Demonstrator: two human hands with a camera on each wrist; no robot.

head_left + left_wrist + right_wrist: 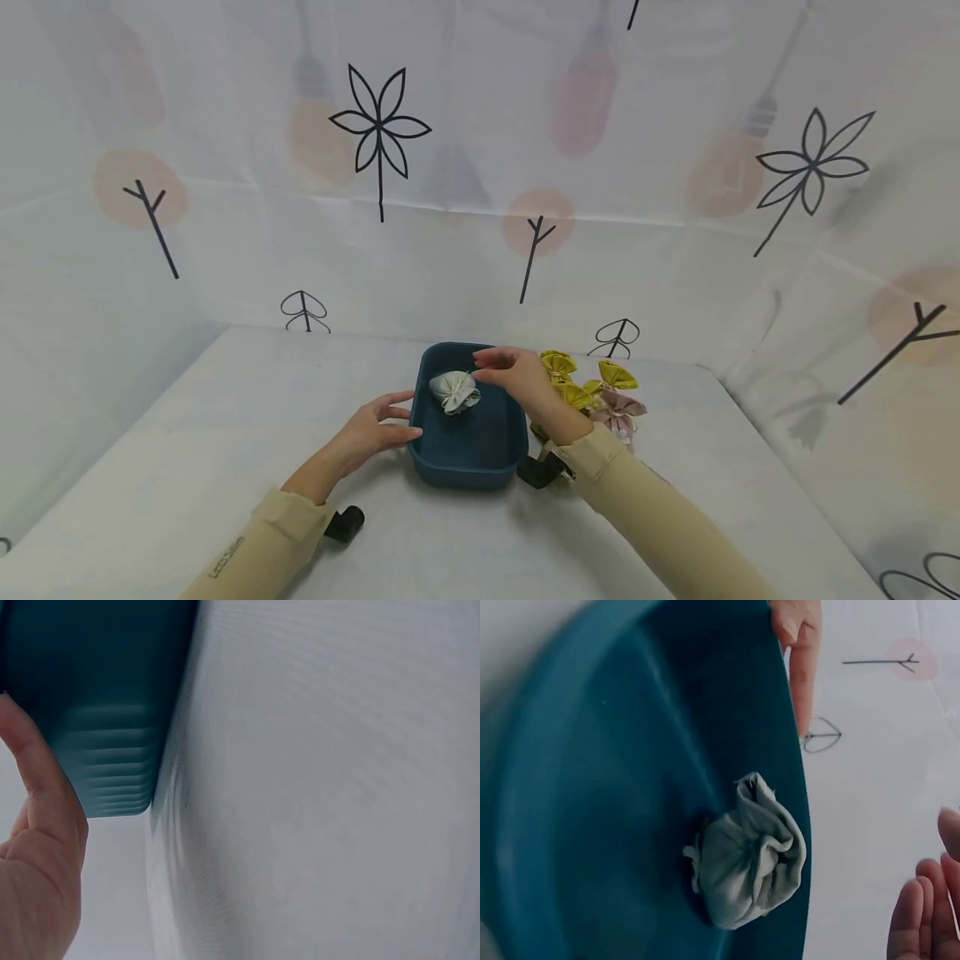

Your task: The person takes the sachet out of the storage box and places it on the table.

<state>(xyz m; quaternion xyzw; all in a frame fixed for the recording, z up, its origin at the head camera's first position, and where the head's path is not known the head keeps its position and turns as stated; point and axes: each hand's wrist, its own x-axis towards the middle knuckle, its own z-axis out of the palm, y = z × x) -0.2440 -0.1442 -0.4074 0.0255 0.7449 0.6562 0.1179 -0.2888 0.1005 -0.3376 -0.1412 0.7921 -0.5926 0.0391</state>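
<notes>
A pale grey-green cloth pouch (pixel 454 392) with a gathered neck lies inside a dark blue plastic bin (pixel 472 477), toward its left wall. My left hand (pixel 367 435) touches the bin's left side, thumb and fingers spread along the outer wall and rim. In the left wrist view its thumb (pixel 30 750) rests against that wall. Above the bin's far right part is my right hand (pixel 525 379), its fingers loosely bent. The right wrist view shows these fingers (pixel 922 907) holding nothing and apart from the pouch (pixel 750 862).
Right of the bin, partly behind my right forearm, sit several yellow pouches (pixel 618 375) and a pink one (pixel 618 408). Black wrist devices (pixel 345 525) hang under both sleeves. A white printed curtain (pixel 465 275) stands behind the white table (pixel 420 550).
</notes>
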